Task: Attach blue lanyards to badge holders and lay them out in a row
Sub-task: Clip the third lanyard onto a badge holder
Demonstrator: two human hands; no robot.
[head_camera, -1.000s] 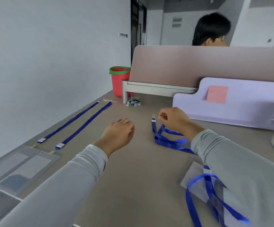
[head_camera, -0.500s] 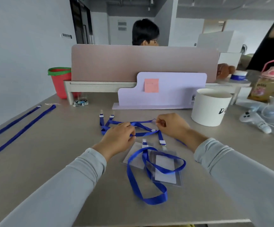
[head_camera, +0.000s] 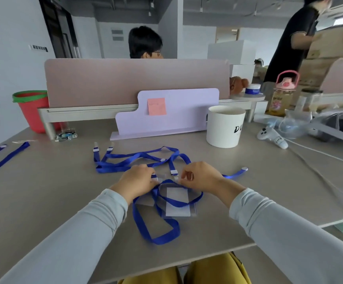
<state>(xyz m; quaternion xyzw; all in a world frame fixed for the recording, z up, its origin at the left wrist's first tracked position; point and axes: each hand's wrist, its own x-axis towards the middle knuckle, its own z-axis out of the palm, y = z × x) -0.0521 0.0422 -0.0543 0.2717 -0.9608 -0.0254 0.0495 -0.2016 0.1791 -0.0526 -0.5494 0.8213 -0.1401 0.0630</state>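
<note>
Both hands have dropped from the tangled blue lanyards (head_camera: 137, 158) toward the desk's (head_camera: 43, 191) near edge: left hand (head_camera: 137, 181) and right hand (head_camera: 199, 177), fingers curled, each pinch a white-tipped lanyard end. Just below them lies a clear badge holder (head_camera: 177, 201), a blue loop crossing it.
</note>
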